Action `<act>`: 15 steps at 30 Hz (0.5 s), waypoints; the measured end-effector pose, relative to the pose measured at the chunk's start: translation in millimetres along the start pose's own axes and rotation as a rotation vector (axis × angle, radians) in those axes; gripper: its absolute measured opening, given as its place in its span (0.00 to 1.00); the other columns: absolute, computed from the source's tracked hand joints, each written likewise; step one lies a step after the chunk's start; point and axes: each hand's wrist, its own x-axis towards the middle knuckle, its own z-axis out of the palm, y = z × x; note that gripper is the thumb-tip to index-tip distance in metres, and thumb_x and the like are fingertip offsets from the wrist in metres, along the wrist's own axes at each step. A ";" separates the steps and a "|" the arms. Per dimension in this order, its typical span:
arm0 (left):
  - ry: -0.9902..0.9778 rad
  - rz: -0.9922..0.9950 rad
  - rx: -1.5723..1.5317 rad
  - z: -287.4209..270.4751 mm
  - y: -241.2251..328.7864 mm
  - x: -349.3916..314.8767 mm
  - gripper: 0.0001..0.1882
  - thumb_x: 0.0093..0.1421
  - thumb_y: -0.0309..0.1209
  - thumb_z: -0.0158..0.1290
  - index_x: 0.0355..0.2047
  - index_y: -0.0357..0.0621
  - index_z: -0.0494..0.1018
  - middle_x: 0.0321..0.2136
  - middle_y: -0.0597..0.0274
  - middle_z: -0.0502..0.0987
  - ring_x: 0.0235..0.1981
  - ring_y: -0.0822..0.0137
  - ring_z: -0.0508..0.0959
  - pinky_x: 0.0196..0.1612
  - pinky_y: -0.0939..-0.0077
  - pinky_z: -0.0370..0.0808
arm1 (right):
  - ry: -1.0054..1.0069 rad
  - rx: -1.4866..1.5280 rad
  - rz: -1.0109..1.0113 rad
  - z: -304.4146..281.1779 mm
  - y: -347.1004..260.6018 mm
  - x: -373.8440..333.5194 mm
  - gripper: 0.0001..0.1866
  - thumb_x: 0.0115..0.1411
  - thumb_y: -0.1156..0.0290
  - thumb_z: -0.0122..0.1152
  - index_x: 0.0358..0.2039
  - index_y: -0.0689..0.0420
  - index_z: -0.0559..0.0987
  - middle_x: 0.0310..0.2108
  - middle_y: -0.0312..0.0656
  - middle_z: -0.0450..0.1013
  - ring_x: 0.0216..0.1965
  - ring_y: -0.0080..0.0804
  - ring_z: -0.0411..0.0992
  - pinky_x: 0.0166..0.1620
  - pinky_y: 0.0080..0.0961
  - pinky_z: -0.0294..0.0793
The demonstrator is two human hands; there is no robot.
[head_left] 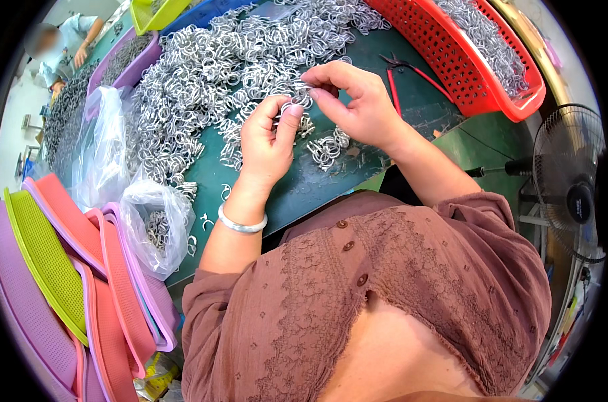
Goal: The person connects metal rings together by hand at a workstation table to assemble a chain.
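Note:
Both my hands are raised over the green table (304,187), close together. My left hand (269,141) pinches a small silver metal ring (290,105) between thumb and forefinger. The fingers of my right hand (359,104) are pressed together on small metal rings just beside it; whether these are joined to the left hand's ring I cannot make out. Beyond my hands spreads a large heap of similar silver rings (197,80). A small separate pile of rings (327,149) lies on the table below my right hand.
Red-handled pliers (421,72) lie at the right, near a red perforated basket (445,50) full of metal pieces. A clear plastic bag (176,231) holding rings and stacked coloured baskets (46,261) are at left. A fan (572,181) stands right. Another person (66,50) sits far left.

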 end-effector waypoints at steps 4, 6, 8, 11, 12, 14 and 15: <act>0.092 0.103 0.158 2.7 1.3 1.1 0.08 0.54 0.30 0.52 0.29 0.37 0.69 0.20 0.62 0.71 0.21 0.74 0.69 0.25 0.82 0.66 | 0.001 -0.044 -0.051 0.7 0.5 -0.8 0.10 0.48 0.82 0.55 0.33 0.63 0.74 0.28 0.39 0.71 0.25 0.24 0.68 0.28 0.18 0.68; 0.086 0.145 0.241 1.7 2.2 1.1 0.07 0.56 0.29 0.51 0.30 0.37 0.70 0.21 0.68 0.71 0.21 0.79 0.67 0.25 0.86 0.64 | 0.012 -0.073 -0.076 1.7 0.3 0.3 0.08 0.48 0.81 0.54 0.32 0.62 0.74 0.27 0.41 0.71 0.24 0.28 0.71 0.27 0.20 0.70; 0.097 0.173 0.301 1.6 4.3 1.1 0.07 0.55 0.29 0.51 0.31 0.37 0.70 0.21 0.66 0.71 0.22 0.77 0.68 0.25 0.85 0.65 | -0.003 -0.078 -0.042 1.4 2.4 0.4 0.08 0.48 0.81 0.54 0.31 0.62 0.74 0.26 0.41 0.70 0.24 0.27 0.70 0.27 0.20 0.69; 0.129 0.183 0.323 3.1 6.5 0.9 0.08 0.52 0.30 0.53 0.29 0.38 0.70 0.22 0.58 0.71 0.22 0.67 0.71 0.25 0.79 0.67 | -0.020 -0.031 0.055 1.7 3.8 -1.5 0.08 0.48 0.81 0.53 0.31 0.62 0.74 0.25 0.40 0.70 0.24 0.25 0.69 0.27 0.19 0.69; 0.131 0.177 0.310 3.1 5.7 0.5 0.08 0.51 0.29 0.54 0.29 0.38 0.70 0.22 0.58 0.71 0.22 0.67 0.71 0.26 0.78 0.67 | -0.024 -0.006 0.095 1.9 4.0 -2.5 0.08 0.48 0.81 0.53 0.31 0.62 0.74 0.25 0.40 0.69 0.25 0.24 0.69 0.27 0.19 0.69; 0.133 0.161 0.296 4.5 7.6 0.2 0.08 0.50 0.28 0.55 0.29 0.38 0.69 0.23 0.57 0.71 0.23 0.66 0.72 0.26 0.78 0.68 | -0.062 0.104 0.195 1.3 5.4 -6.7 0.10 0.49 0.84 0.51 0.34 0.63 0.72 0.30 0.37 0.69 0.30 0.20 0.67 0.32 0.17 0.68; 0.135 0.150 0.297 5.8 11.7 -0.1 0.08 0.49 0.27 0.55 0.29 0.38 0.69 0.23 0.57 0.71 0.23 0.65 0.72 0.26 0.77 0.68 | -0.080 0.159 0.245 1.5 6.6 -8.6 0.11 0.49 0.85 0.50 0.35 0.63 0.71 0.32 0.35 0.68 0.32 0.18 0.66 0.34 0.15 0.68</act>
